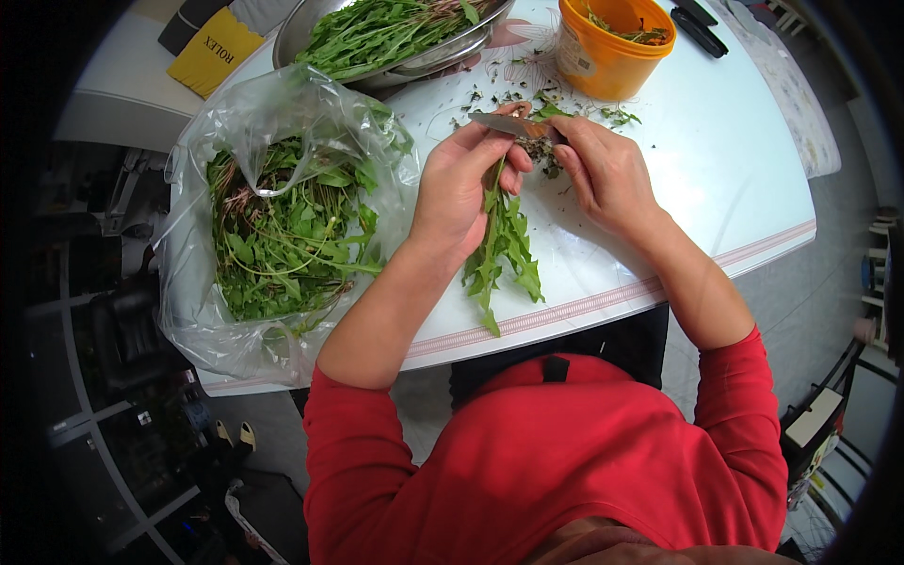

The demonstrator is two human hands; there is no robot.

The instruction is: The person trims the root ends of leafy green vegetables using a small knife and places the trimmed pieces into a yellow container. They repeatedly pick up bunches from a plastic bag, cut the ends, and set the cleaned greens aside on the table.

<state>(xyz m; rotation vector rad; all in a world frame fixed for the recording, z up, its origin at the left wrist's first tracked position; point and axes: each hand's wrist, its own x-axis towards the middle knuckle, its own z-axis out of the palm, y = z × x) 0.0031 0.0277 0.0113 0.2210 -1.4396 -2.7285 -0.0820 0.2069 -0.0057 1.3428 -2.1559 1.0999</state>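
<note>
Gripping the jagged-leaved green plant, my left hand points its long axis twelve-to-six while my right hand, clamped on a small steel-bladed knife, meets its root at twelve o'clock.

My sleeves are red, the leaves green, the tub orange, the table white with pink-striped edging.

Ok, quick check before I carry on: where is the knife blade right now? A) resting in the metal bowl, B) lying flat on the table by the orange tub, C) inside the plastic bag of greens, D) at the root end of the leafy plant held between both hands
D: the knife, gripped by the right hand, sits against the root end of the leafy plant that the left hand holds over the table.
</note>
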